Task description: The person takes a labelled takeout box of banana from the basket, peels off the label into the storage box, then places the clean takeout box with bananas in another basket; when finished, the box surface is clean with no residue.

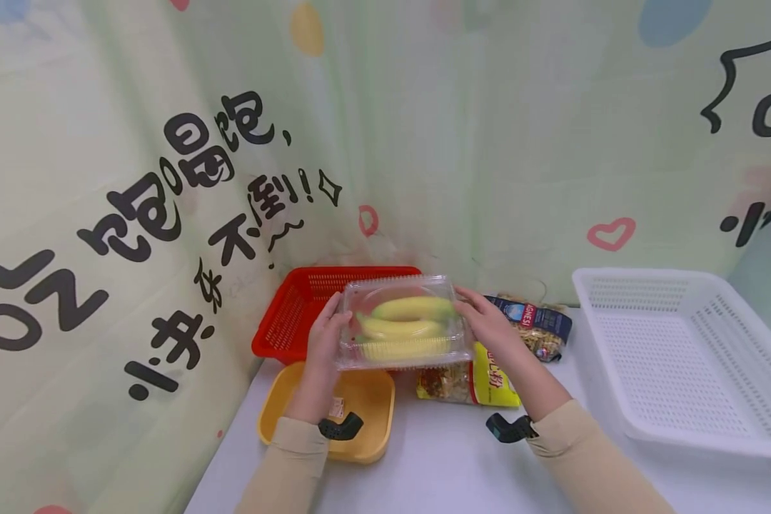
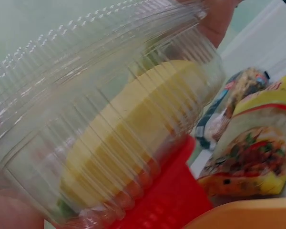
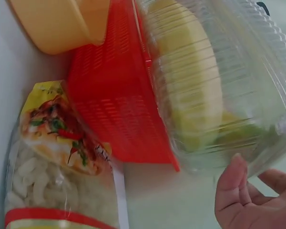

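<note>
A clear plastic clamshell box [image 1: 395, 289] with yellow bananas [image 1: 403, 330] inside is held up above the table. My left hand [image 1: 323, 341] grips its left end, and my right hand [image 1: 493, 328] grips the right end. The lid appears closed over the fruit. From the left wrist, the ribbed side of the box fills the view, with one banana [image 2: 133, 124] against the wall. In the right wrist view, the thumb of my right hand [image 3: 248, 202] presses a lower corner of the box, with fingers on the far side.
Behind the box stands a red basket [image 1: 273, 332], with a yellow-orange basin [image 1: 382, 421] in front of it. A yellow food packet [image 1: 497, 382] and a dark blue AGNESI bag [image 1: 540, 325] lie behind the right hand. At right sits a white basket [image 1: 681, 357]. A printed curtain [image 1: 488, 143] hangs behind.
</note>
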Demonstrator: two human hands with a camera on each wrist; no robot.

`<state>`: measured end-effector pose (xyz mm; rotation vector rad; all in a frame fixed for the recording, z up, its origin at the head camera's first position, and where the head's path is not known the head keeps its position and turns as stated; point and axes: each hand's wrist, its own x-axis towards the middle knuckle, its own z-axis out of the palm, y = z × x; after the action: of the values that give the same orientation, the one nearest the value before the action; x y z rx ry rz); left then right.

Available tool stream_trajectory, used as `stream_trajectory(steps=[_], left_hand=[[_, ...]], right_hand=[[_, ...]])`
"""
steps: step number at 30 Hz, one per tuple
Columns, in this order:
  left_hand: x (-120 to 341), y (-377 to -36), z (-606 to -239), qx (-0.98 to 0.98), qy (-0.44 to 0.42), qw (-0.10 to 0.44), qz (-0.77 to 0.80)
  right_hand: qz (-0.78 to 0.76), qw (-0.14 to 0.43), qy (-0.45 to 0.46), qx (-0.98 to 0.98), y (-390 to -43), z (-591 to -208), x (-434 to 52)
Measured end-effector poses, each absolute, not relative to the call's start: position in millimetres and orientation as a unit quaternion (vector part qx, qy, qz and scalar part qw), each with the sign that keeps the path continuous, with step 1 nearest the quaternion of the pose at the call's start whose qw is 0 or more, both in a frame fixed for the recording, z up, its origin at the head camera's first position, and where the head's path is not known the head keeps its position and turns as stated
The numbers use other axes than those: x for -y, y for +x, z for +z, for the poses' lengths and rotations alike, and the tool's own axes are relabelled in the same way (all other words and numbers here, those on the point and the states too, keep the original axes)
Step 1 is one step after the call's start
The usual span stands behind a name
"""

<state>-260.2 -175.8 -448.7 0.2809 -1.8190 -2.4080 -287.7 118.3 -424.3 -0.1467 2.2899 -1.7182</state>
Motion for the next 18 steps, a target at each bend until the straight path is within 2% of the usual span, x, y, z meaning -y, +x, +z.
stream_trajectory(steps=[10, 18], left_hand=[[196.8, -278.0, -432.3, 0.68, 0.131, 0.065, -0.718], [225.6, -285.2, -433.1, 0.705, 0.157, 0.054, -0.689]], right_hand=[[-0.604, 0.109, -0.042, -0.788, -305.4, -424.4, -91.6], [-0.656, 0.121, -0.041, -0.744, -317.5, -424.0, -64.6]])
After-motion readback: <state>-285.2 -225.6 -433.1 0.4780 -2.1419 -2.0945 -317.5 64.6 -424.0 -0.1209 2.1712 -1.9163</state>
